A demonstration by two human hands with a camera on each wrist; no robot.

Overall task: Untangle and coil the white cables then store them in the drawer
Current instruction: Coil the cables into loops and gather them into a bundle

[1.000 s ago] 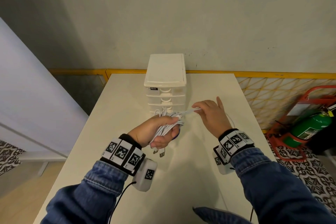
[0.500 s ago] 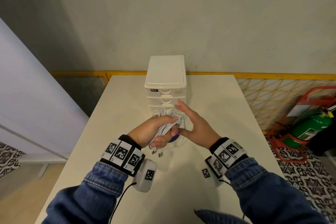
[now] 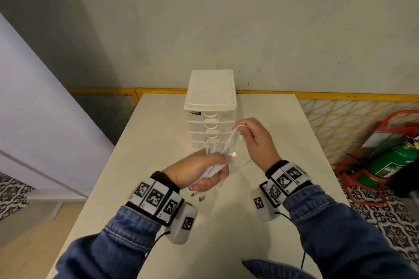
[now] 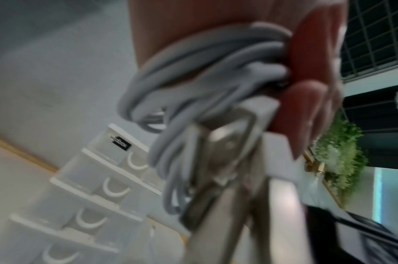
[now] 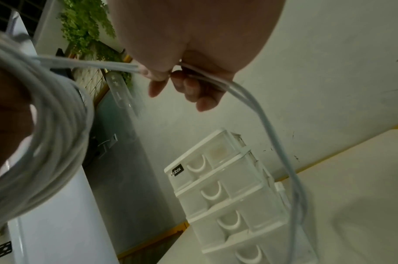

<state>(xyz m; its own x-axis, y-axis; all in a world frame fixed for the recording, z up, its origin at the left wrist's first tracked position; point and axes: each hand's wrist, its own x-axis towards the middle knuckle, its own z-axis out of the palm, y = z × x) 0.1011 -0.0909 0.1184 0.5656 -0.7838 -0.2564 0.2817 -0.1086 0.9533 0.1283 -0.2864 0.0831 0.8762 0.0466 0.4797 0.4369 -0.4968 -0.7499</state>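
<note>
a small white plastic drawer unit with a flat lid and a stack of translucent drawers, each with a curved white handle, stands upright toward the far edge of a cream-white table, every visible drawer pushed in; their contents cannot be made out through the cloudy fronts. in front of it, above the table, a person's left hand is curled tight around a bundle of coiled white cables, palm turned inward, with two metal usb plugs hanging below the fist. the right hand, raised a little higher and just in front of the drawer fronts, pinches a loose white strand between thumb and fingertips, the strand running taut down to the bundle. both wrists wear bands of black-and-white square markers over blue denim sleeves. the left wrist view, blurred, shows what the head view hides: the loops of cable pressed against the palm by the fingers and the silver plugs close to the lens. the right wrist view shows the pinch from below, with the cable leaving the fingertips and curving down beside the drawer unit toward the table, and the coil looped at the left edge. a green cylinder in a red stand sits on the patterned floor to the right.
</note>
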